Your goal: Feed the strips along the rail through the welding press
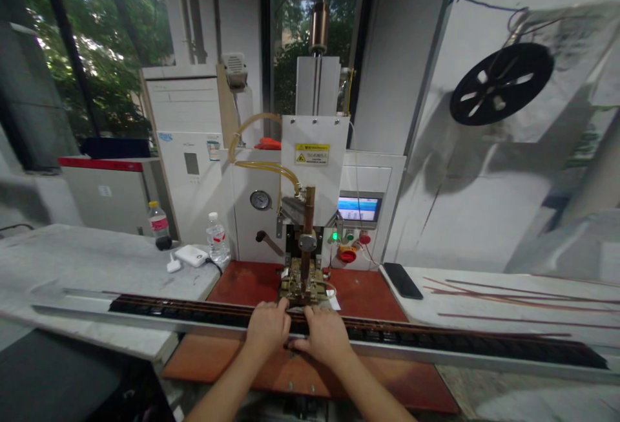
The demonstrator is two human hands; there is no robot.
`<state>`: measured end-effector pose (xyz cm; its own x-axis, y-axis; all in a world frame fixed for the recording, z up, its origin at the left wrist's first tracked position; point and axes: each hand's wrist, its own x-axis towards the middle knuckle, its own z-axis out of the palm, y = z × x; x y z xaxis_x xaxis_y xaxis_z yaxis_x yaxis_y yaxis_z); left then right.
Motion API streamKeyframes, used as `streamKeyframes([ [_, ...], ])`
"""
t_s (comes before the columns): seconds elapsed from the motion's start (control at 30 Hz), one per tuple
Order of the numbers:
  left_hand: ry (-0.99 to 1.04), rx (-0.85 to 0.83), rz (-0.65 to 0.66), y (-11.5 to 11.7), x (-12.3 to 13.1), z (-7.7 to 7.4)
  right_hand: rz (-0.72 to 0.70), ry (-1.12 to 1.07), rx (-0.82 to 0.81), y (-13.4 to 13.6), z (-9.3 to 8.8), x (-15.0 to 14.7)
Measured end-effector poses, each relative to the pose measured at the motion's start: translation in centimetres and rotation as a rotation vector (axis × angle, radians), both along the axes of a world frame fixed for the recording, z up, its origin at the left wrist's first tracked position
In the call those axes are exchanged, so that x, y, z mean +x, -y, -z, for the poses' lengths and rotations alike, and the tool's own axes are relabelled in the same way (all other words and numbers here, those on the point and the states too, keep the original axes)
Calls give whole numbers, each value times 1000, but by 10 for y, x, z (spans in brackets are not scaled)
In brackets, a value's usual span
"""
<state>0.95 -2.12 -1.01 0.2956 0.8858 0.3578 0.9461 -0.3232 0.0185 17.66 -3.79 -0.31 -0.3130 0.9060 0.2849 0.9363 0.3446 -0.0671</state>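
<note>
A long metal channel (194,326) lies crosswise in front of me, with a black insert (504,346) and thin copper-coloured strips (203,307) along it. Near its middle, my left hand (268,326) curls its fingers over the strips, close under the machine's head. Just to the right, my right hand (325,335) grips the same strips, its thumb reaching over the channel's front side. My fingertips hide the part between them. Directly beyond them stands a spot-welding-type machine (314,179) with a copper rod (309,215) pointing down at a brass-coloured fixture (295,283).
On the left worktop (97,260) stand a cola bottle (159,225), a water bottle (217,238) and a white charger (191,255). To the right lie a black phone (403,280) and loose copper-coloured strips (513,299). A black reel (502,84) hangs on the right wall.
</note>
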Motion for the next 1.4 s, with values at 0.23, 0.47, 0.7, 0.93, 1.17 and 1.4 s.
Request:
streamKeyframes([
  [0.23,1,-12,2,1,0,-2,30,16,-18,0,-4,-8],
  [0.47,13,-11,6,2,0,-4,-10,-3,-13,0,-3,-4],
  [0.7,0,-11,8,2,0,-5,-40,9,-5,1,-5,-2],
  [0.93,11,-22,1,3,1,-4,-27,14,0,4,-3,-5],
  [1.17,13,-35,-7,3,1,-5,-63,67,-97,0,-17,2],
  [1.4,18,-39,-11,5,2,-7,-35,62,6,3,-5,-1],
])
